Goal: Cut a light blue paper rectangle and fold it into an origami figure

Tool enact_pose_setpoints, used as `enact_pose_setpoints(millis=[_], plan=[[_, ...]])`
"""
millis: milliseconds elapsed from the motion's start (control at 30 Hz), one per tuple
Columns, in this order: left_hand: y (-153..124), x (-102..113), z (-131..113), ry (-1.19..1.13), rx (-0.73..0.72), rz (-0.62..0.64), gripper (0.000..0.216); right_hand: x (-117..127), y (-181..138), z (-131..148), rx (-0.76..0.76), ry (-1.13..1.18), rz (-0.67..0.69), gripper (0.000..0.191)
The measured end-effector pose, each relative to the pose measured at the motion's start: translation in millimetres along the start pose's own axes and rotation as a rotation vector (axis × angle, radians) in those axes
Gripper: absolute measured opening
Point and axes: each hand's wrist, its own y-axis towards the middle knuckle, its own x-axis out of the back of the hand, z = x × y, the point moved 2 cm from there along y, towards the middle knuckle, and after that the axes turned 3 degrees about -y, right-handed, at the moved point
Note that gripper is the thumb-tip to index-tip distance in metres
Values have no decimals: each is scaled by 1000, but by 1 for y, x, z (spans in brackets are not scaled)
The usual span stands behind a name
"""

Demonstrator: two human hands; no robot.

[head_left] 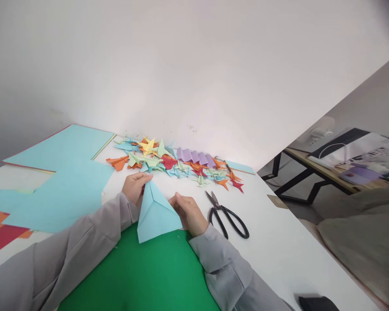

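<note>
A light blue sheet of folded paper (156, 216) is held up between my hands, with creases that meet near its pointed top. My left hand (134, 186) pinches it close to that tip. On the other side, my right hand (190, 212) grips the right edge, the fingers partly hidden behind the paper. Below the paper lies a green surface (139, 276). Just to the right of my right hand, black-handled scissors (225, 214) rest on the white table with their blades slightly apart.
Many colourful folded paper shapes (162, 160) are heaped along the wall, among them a pleated purple piece (196, 157). Large blue sheets (68, 194) cover the left side, with red paper (6, 237) near the edge. A black object (316, 303) sits at the lower right.
</note>
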Motion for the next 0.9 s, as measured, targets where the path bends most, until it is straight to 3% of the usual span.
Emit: enact_pose_setpoints(millis=[167, 300, 400, 533, 733, 833, 900], plan=[[-3, -2, 2, 122, -22, 165, 35, 0, 3, -3, -22, -60, -75, 27], [-4, -3, 0, 204, -60, 218, 27, 7, 6, -6, 92, 69, -252, 24], [-5, -3, -1, 287, -166, 269, 20, 12, 7, -5, 200, 61, -331, 26], [-9, -6, -3, 385, -396, 338, 11, 12, 1, 7, 417, -232, -425, 14], [-18, -3, -12, 730, -927, 147, 13, 5, -12, 20, 793, -784, -575, 18], [-15, 0, -8, 900, -1036, 157, 21, 7, -9, 14, 829, -935, -505, 24], [-11, 3, -2, 1025, -1032, 191, 25, 9, -5, 6, 795, -1005, -417, 24]])
